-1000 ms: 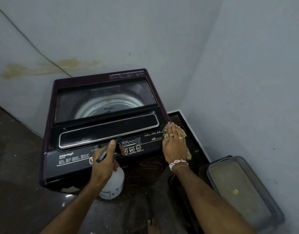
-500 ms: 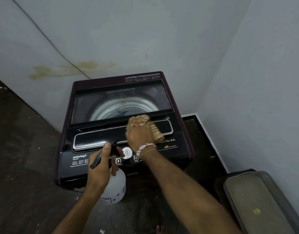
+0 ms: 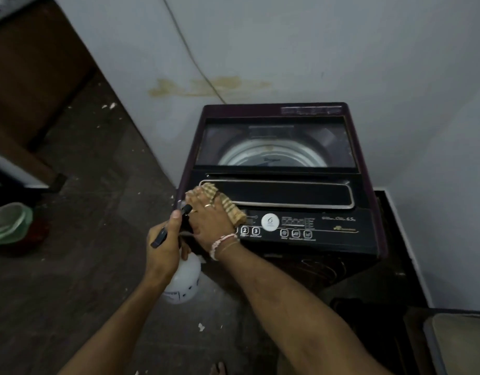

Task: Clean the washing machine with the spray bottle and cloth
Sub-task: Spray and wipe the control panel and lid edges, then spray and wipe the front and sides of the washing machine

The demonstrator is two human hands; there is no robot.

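Far out to the left of both hands, a green bowl (image 3: 6, 223) sits on the dark floor (image 3: 79, 266). The left hand (image 3: 163, 249) is wrapped tight around the neck of the spray bottle (image 3: 182, 282), thumb up beside the black nozzle, the black trigger sticking out past the knuckles; the white bottle body hangs below the fist, in front of the machine's left front corner. Just to the right, touching or nearly touching that hand, the right hand (image 3: 209, 220) lies flat, fingers spread, pressing the cloth (image 3: 228, 205) down on the left end of the washing machine (image 3: 285, 212). The striped tan cloth shows above and to the right of the fingers, over the left corner of the chrome-edged lid handle and the edge of the control panel. A beaded bracelet circles the right wrist. Further right of the hands run the panel buttons and a round white dial; beyond them, the glass lid shows the steel drum. At far right, a grey bin (image 3: 458, 345) is cut off by the frame edge.
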